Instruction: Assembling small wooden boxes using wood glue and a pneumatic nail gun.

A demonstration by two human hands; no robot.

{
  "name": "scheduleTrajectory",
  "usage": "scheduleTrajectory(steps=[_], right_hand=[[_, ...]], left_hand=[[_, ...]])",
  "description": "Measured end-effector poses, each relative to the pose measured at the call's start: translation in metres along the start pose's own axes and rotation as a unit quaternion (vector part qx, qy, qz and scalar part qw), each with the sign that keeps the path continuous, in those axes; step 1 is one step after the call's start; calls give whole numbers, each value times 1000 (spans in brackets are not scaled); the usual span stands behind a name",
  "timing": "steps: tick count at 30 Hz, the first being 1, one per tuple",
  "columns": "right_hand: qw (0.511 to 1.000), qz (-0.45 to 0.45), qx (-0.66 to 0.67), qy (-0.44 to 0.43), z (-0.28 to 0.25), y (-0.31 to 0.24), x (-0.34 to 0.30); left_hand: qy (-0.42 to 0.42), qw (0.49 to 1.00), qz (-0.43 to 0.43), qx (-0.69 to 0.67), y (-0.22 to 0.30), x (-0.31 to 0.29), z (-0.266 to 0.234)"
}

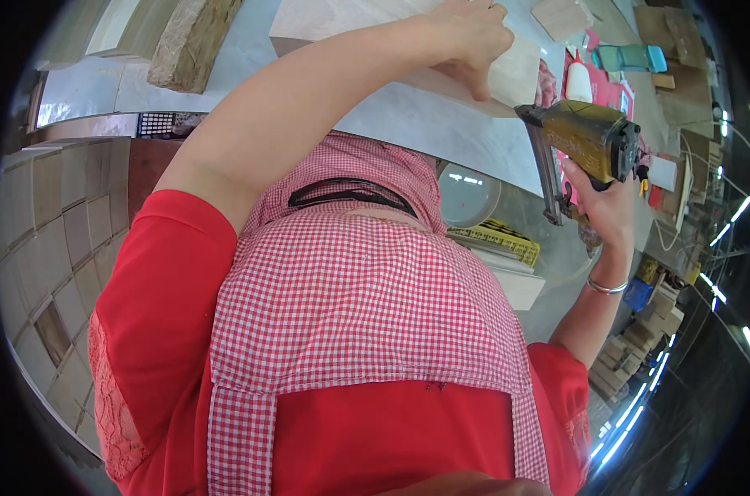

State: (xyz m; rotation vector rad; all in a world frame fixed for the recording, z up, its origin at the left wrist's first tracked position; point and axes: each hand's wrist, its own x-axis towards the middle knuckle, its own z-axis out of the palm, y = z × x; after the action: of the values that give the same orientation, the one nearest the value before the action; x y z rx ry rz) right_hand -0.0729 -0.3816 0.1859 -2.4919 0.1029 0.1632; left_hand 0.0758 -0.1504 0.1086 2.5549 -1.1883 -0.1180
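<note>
My left hand (472,43) reaches across to a pale wooden box-like piece (329,18) on the white worktop. Its thumb presses down on the near side while the fingers grip over the top, partly cut off by the picture's upper edge. On the right, my right hand (608,207) is wrapped round the handle of a nail gun (578,128) with a worn yellow-brown body and a dark magazine hanging down. The gun's nose is close to the right end of the wooden piece; whether they touch I cannot tell.
Rough wooden blocks (195,45) stand at the left of the worktop (375,116). A white bottle (579,81), a teal plastic item (627,58) and a small wood block (562,16) lie at the right. Stacked wood pieces (57,215) fill the lower left.
</note>
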Motion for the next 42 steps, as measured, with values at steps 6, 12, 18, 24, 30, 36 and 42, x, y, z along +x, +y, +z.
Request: scheduleTrajectory(steps=[6,12,18,24,30,36,42], right_hand=[[991,132,-2,-19,2,-16,-3],[986,152,57,24,16,-16,-13],[981,153,108,51,25,-13,-18],[988,137,62,32,25,-24,-17],[997,75,21,20,23,-41,-9],[997,62,40,-13,26,-60,-9],[997,37,21,-71,7,-67,-8]], left_hand=[[-2,985,-106,137,35,-8,-5],[14,1000,-1,-22,-2,0,3],[7,989,-90,113,31,-8,-3],[-12,1000,-9,-14,-2,-3,-5],[79,994,-18,79,-24,-51,-1],[-56,997,-36,48,-70,-107,-61],[-79,992,-69,70,-31,-86,-84]])
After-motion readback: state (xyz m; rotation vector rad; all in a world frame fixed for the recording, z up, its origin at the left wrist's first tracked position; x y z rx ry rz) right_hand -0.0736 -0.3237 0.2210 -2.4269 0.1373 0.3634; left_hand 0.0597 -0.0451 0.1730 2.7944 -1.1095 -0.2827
